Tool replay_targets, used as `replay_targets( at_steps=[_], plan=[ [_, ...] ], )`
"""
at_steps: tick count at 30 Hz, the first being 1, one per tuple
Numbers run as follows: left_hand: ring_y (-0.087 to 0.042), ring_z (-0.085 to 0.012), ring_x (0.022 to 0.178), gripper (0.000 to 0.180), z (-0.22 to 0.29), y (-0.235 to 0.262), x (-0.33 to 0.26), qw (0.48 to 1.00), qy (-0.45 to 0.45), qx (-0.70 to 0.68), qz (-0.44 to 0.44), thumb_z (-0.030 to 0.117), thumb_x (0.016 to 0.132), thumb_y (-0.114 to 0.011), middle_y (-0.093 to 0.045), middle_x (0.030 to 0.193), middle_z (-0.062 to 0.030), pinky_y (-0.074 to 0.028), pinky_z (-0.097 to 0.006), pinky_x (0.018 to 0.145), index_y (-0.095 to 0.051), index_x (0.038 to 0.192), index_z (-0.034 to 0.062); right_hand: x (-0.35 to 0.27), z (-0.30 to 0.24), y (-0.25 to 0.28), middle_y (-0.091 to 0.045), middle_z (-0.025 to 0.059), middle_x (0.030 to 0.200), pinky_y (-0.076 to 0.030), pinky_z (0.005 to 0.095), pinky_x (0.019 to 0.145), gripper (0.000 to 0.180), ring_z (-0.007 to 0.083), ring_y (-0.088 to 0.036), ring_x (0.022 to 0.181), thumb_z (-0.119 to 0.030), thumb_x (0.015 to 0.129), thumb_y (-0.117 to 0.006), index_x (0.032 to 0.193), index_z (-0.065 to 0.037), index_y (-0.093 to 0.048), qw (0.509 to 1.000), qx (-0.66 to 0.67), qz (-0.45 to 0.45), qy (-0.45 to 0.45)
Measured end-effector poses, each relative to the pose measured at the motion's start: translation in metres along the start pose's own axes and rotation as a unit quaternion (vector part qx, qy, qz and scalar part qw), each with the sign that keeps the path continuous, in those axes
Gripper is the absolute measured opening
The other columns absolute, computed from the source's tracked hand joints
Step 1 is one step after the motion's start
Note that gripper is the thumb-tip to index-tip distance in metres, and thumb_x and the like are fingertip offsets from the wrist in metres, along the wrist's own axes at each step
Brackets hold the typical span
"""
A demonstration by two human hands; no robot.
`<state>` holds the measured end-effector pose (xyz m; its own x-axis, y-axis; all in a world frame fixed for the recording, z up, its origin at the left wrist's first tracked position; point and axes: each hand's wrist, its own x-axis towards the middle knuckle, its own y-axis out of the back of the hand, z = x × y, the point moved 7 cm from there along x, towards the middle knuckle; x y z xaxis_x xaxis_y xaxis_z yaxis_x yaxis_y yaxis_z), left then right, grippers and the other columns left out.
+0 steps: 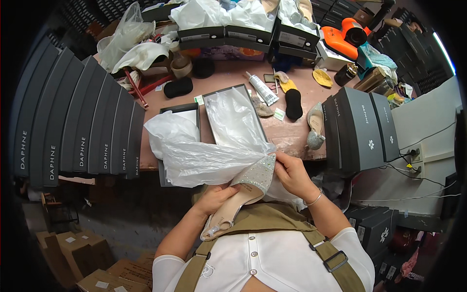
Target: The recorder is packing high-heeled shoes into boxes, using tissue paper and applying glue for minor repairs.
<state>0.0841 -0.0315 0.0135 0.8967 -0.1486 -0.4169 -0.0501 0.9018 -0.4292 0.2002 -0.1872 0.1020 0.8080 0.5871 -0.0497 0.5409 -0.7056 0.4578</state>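
Note:
A glittery silver sandal (255,176) with a beige insole is tilted in front of my chest, its toe pointing away to the right. My left hand (216,198) is closed around its side, the thumb over the insole. Closed at the toe edge, my right hand (294,177) pinches the white tissue paper (194,158) there; its fingertips touch the sandal. The paper spreads leftward over an open shoe box (257,114) lined with more tissue and a second dark box (165,174). A matching sandal (315,124) lies on the table at the right.
Dark shoe boxes (68,117) stand in a row at left, and more boxes (357,129) at right. On the pink table (224,73) lie a white tube (262,89), black oval pads (293,103) and a dark jar (346,74). Paper-filled boxes (248,34) line the back.

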Motion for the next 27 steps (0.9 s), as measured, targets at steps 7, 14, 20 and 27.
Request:
replay_targets(
  at_steps=[7,14,20,27],
  plan=[
    [-0.052,-0.0175,0.114,0.044,0.008,0.006,0.0,0.999,-0.048,0.019,0.015,0.003,0.09,-0.056,-0.054,0.127,-0.0097,-0.042,-0.031,0.097,-0.047,0.133,0.0001,0.01,-0.011,0.002,-0.062,0.0146,0.075,-0.047,0.0284,0.065,0.018,0.0175,-0.058,0.067,-0.003,0.089,-0.051,0.104,0.003,-0.06,0.998,-0.003,0.022,0.056],
    [-0.049,-0.0155,0.117,0.043,0.025,0.001,-0.002,0.995,-0.098,0.003,0.003,-0.001,0.089,-0.051,-0.052,0.13,-0.0085,-0.038,-0.029,0.1,-0.047,0.132,-0.0004,0.013,-0.019,0.003,-0.061,0.0194,0.079,-0.048,0.0322,0.064,0.02,0.0257,-0.062,0.068,-0.002,0.088,-0.05,0.105,0.001,-0.059,0.995,-0.005,0.047,0.088],
    [-0.052,-0.0175,0.114,0.038,-0.001,0.019,-0.004,0.997,-0.001,0.057,0.049,0.005,0.092,-0.049,-0.057,0.124,-0.0093,-0.041,-0.03,0.097,-0.051,0.13,-0.0006,0.016,-0.026,0.008,-0.064,0.0122,0.087,-0.047,0.0275,0.074,0.025,0.0145,-0.059,0.079,-0.001,0.089,-0.05,0.112,0.003,-0.058,0.995,-0.025,0.018,0.095],
    [-0.058,-0.0356,0.105,0.038,0.08,0.009,-0.004,0.833,-0.34,0.433,0.059,0.003,0.088,-0.048,-0.059,0.116,-0.0208,-0.044,-0.037,0.095,-0.056,0.125,0.0011,0.031,-0.101,-0.002,-0.06,0.0102,0.109,-0.036,0.0431,0.1,0.035,0.0273,-0.055,0.107,-0.016,0.086,-0.058,0.119,-0.006,-0.057,0.933,-0.111,-0.049,0.34]
  ],
)
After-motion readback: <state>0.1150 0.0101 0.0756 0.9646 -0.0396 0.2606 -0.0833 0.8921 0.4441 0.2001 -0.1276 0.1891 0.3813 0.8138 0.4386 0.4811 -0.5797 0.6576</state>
